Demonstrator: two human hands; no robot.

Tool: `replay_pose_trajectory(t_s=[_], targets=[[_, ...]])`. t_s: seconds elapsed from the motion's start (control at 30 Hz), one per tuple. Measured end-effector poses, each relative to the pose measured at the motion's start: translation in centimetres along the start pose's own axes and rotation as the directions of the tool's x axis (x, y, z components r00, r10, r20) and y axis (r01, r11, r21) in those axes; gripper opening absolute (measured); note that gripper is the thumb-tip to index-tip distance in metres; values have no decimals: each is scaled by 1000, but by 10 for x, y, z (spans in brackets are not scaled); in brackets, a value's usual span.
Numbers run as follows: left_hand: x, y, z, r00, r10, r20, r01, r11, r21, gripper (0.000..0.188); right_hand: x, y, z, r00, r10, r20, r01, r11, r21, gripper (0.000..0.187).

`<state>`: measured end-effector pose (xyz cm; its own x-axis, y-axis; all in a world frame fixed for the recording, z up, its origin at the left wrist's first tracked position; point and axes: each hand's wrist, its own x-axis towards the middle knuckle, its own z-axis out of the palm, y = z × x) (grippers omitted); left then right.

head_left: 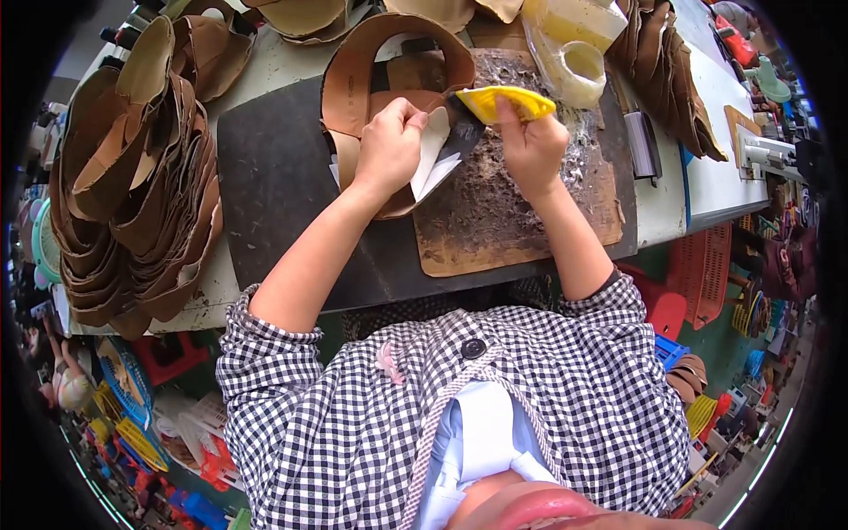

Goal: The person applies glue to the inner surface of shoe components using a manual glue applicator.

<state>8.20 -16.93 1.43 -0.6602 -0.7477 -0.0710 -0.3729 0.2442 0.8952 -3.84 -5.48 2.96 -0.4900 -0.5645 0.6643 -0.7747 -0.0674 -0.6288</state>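
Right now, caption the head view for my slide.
Left hand holding a curved brown piece, right hand a flat yellow object, above a dark mat.

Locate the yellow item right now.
The yellow item is upper centre in the head view, in the right hand, beside the curved brown piece.

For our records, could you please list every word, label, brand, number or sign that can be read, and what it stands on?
None can be read clearly.
Brown curved piece at the left hand: dark marks on its inner face, too small to read.
Yellow tool in the right hand: no legible text.
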Motion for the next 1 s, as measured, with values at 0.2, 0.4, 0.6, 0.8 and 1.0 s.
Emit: replay_pose_trajectory(t_s=[0.2,0.4,0.6,0.8,1.0], targets=[[-1,-8,-5,982,155,105,-152,988,-37,11,-5,10,-6,959,252,134,-269,954,135,9],[2,-14,0,994,10,109,13,977,-215,13,-4,21,-9,905,354,234,-413,861,297,11],[2,-14,0,984,-102,145,151,910,-387,15,3,22,-12,812,380,443,-565,700,436,8],[0,-7,-4,924,-222,312,370,721,-586,15,-3,9,-8,953,176,248,-246,925,289,6],[-3,-9,1,938,-252,237,345,732,-587,17,-15,-2,-11,878,-185,441,25,938,345,10]])
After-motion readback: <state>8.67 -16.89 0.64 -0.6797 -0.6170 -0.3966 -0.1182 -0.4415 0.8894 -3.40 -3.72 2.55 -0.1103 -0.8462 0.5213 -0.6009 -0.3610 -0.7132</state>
